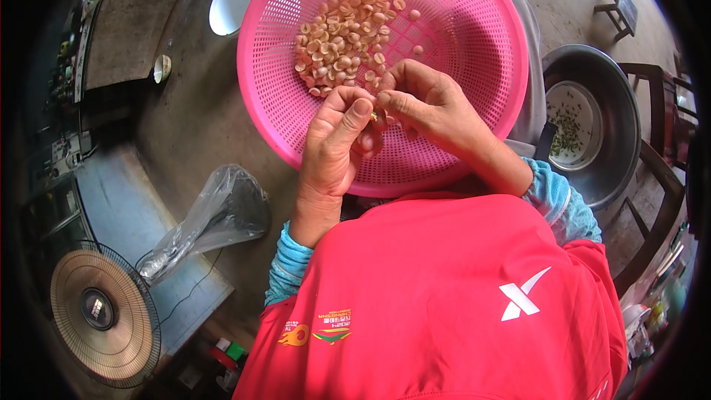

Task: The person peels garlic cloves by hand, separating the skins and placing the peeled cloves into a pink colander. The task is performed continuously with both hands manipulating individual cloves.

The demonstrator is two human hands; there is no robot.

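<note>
A large pink plastic mesh basket [383, 180] lies before me, with a heap of pale split seeds or nuts [347, 33] towards its left and far side. Over its near part, my left hand [344, 133] pinches a small yellowish-green piece [374, 116] between thumb and fingers. Right beside it is my right hand [430, 103], thumb and forefinger drawn close together near the left fingertips. Whether those right fingers hold anything is hidden.
At right, a metal basin [630, 122] holds a white bowl with small green bits. A stool [625, 11] stands beyond. On the left are a white bucket [233, 3], a plastic bag [216, 211] and a fan [103, 311].
</note>
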